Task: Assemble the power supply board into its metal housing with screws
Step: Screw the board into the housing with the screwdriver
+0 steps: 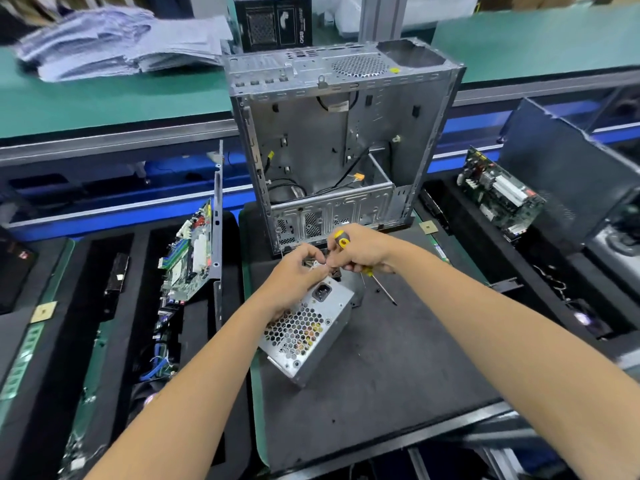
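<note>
While my right hand point(360, 251) grips the screwdriver point(372, 271) and my left hand point(298, 271) pinches something unclear over the housing point(308, 327) mid-mat point(398, 375), I judge screw-fitting underway; next, seat the tip.

Green-topped workbench point(104, 102) behind blue rails point(138, 209), grey metal post point(381, 19) beyond.

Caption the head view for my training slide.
Both hands work at the power supply housing; right hand holds a screwdriver.

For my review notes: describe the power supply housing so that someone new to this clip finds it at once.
Start at the big open computer case standing at the back of the black work mat. Just in front of it, under the left hand, lies the power supply housing: a small silver metal box, tilted. Its honeycomb vent and black power socket set it apart from the circuit boards racked at either side.
</note>
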